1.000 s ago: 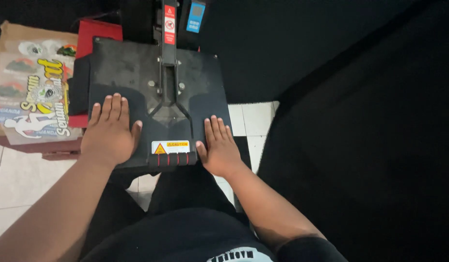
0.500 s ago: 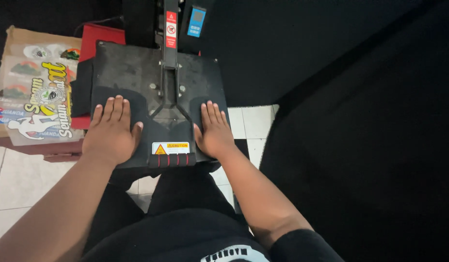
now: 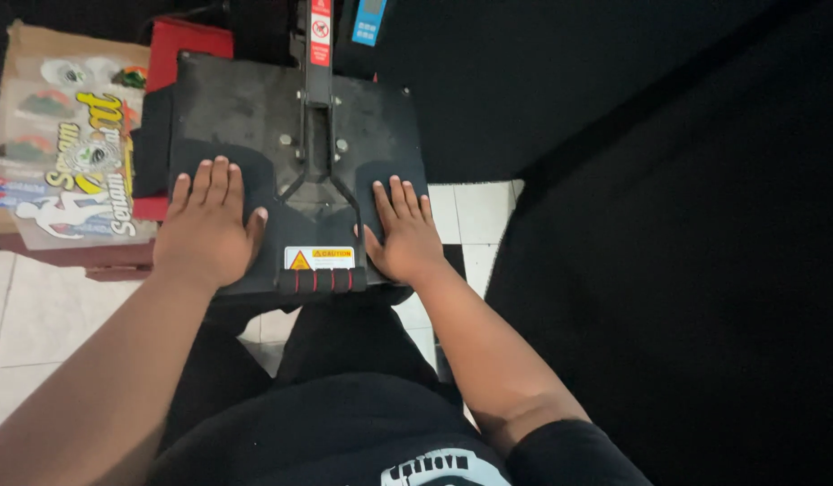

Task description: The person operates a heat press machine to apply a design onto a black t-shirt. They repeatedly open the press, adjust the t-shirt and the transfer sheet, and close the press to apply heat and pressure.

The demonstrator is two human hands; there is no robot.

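Observation:
A black heat press (image 3: pixel 254 117) stands on the floor in front of me, its flat top plate closed down. My left hand (image 3: pixel 207 227) lies flat on the plate's near left part, fingers together and pointing away. My right hand (image 3: pixel 402 229) lies flat on the near right part. Between the hands runs the press's lever arm (image 3: pixel 315 171), ending in a black handle with red rings (image 3: pixel 321 281) at the near edge. A yellow and white warning label (image 3: pixel 319 258) sits just above that handle. Neither hand grips anything.
A cardboard box with printed transfer sheets (image 3: pixel 61 144) lies left of the press. A red base (image 3: pixel 187 40) shows behind the plate. Black fabric (image 3: pixel 668 252) covers the right side. White floor tiles (image 3: pixel 475 216) show by the press. My dark-clothed legs are below.
Both hands stay flat on the plate. The right hand has shifted slightly farther up the plate, and the view has moved a little.

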